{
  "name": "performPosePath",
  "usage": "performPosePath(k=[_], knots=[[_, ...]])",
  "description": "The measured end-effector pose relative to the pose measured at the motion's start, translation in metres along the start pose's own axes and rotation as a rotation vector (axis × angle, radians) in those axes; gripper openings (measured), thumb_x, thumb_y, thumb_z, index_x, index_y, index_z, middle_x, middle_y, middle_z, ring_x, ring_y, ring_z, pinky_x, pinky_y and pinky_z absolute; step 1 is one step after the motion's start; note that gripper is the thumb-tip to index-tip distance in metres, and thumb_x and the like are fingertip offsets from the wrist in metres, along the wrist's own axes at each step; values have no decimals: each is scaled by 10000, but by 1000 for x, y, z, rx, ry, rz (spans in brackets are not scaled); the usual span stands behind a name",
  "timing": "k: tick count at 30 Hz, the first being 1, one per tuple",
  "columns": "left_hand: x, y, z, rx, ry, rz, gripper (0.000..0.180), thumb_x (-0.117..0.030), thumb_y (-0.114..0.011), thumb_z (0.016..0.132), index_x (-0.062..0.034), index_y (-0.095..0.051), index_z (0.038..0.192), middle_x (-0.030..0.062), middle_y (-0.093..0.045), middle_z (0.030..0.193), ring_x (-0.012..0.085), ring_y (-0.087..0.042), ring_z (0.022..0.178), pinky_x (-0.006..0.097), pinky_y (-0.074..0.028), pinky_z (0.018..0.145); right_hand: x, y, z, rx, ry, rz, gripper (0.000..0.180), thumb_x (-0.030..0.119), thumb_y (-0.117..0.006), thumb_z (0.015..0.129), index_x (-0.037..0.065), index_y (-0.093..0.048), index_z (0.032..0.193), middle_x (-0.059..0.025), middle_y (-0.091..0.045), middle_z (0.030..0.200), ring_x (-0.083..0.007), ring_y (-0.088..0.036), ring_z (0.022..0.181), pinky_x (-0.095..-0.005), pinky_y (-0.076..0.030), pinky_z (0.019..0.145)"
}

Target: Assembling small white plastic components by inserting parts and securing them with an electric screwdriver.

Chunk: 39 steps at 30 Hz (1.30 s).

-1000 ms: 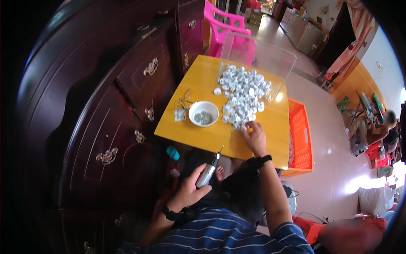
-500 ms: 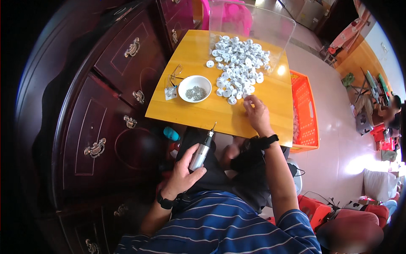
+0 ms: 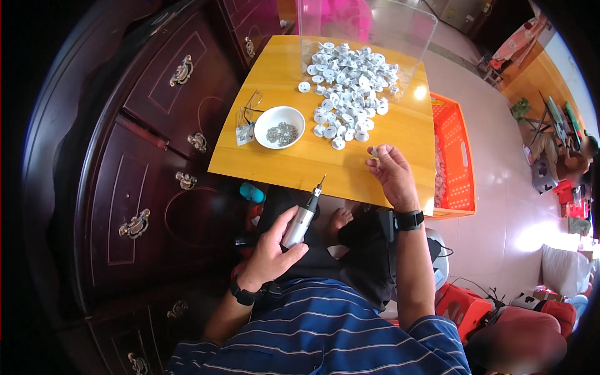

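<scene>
My left hand (image 3: 273,249) is wrapped round a silver and black electric screwdriver (image 3: 302,224), its thin bit pointing up and away past the table's near edge. My right hand (image 3: 395,174) pinches a small white plastic piece (image 3: 375,152) over the table's near right side; most of it is hidden by the fingers. Beyond that hand lies a heap of small round white plastic parts (image 3: 350,78) with raised stems. A white bowl (image 3: 261,134) left of the heap holds many tiny metal screws (image 3: 282,134).
On the yellow table (image 3: 275,167), glasses (image 3: 255,103) and a small clear packet (image 3: 244,134) lie beside the bowl. A clear plastic guard (image 3: 400,31) stands behind the heap. An orange crate (image 3: 459,156) adjoins the right edge; dark wooden drawers (image 3: 172,112) rise at left.
My right hand has drawn back from the heap's near edge, turning, with a small white piece now visible in its fingers. My left hand still holds the screwdriver; the view has shifted slightly.
</scene>
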State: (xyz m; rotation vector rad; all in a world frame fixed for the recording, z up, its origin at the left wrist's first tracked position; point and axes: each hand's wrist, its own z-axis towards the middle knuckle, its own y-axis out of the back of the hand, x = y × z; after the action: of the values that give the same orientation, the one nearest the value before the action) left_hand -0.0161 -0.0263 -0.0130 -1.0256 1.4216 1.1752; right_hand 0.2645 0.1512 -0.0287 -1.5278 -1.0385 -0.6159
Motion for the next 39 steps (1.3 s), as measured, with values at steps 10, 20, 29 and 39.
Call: performPosePath(k=[10,20,29,39], knots=[[-11,-5,12,61,-25,0,713,-104,-724,893,-22,-398,1522,87,-612,1177,144,-620,982,317,-509,924,-13,-6,-8,-47,125,-335,124,53,-638,1007,38,-637,1131,-30,-651,1098,-143,-686,964,-269,-557,881],[-6,-7,5,110,-63,87,727,-97,-720,897,-29,-380,1536,59,-586,1170,121,-591,1000,302,-497,933,-22,-18,-34,20,110,-438,99,67,-566,1046,29,-621,1119,-20,-640,1035,-106,-669,880,-248,-561,804],[-15,-16,15,125,-83,145,712,-83,-724,879,-23,-405,1512,156,-624,1277,212,-636,1135,342,-484,1007,-45,-7,-30,47,71,-337,114,63,-599,1028,28,-614,1136,-27,-664,1016,-101,-671,892,-243,-569,804],[-16,-24,25,134,-58,255,698,-147,-737,876,-37,-430,1494,219,-664,1231,314,-695,1094,383,-528,949,-46,-5,-29,50,61,-356,131,52,-618,1017,21,-612,1145,-49,-689,1045,-91,-664,888,-228,-573,826]])
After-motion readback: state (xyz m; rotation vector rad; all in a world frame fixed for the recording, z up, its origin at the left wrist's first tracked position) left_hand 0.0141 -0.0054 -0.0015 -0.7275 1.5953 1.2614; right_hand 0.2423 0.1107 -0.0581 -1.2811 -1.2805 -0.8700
